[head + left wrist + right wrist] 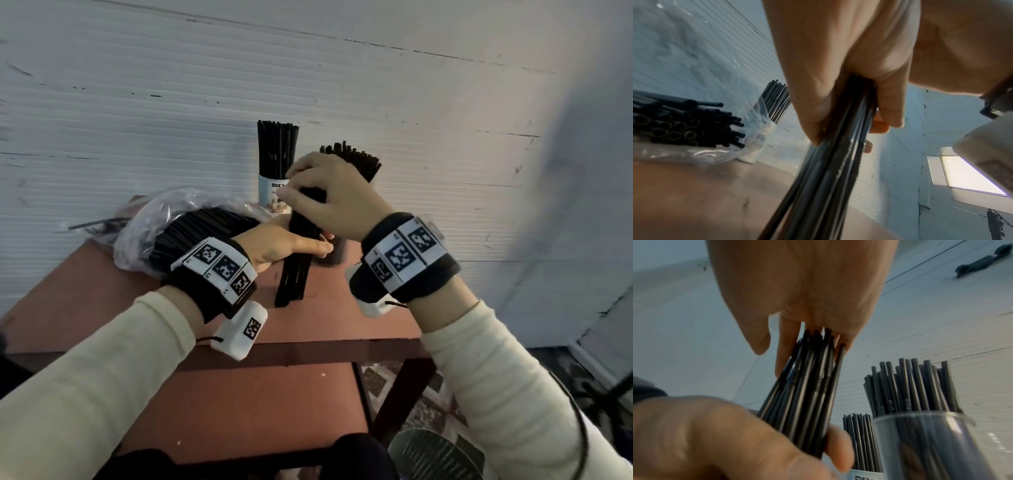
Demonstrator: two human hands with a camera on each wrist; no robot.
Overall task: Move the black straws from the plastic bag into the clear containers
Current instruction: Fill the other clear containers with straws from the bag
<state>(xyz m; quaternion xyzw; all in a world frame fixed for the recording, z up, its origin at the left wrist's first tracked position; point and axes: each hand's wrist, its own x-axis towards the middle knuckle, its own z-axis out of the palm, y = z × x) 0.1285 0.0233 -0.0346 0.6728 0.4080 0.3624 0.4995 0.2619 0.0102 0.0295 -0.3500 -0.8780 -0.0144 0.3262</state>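
A bundle of black straws (294, 274) (828, 178) (807, 394) stands tilted, its lower ends on the brown table (342, 318). My left hand (281, 245) (715, 443) grips the bundle at its middle. My right hand (335, 198) (797, 288) curls over its top ends. The crumpled plastic bag (164, 212) (694, 65) lies to the left, with many black straws (198, 233) (684, 125) inside. A labelled container (272, 192) (859, 434) full of straws stands at the back. A second clear container (931, 443) of straws stands behind my right hand.
The table stands against a white ribbed wall (445, 120). A few loose straws (92, 224) lie at the back left behind the bag. The table's right edge (416, 329) is just past my right wrist. A lower shelf (239, 404) shows beneath the front edge.
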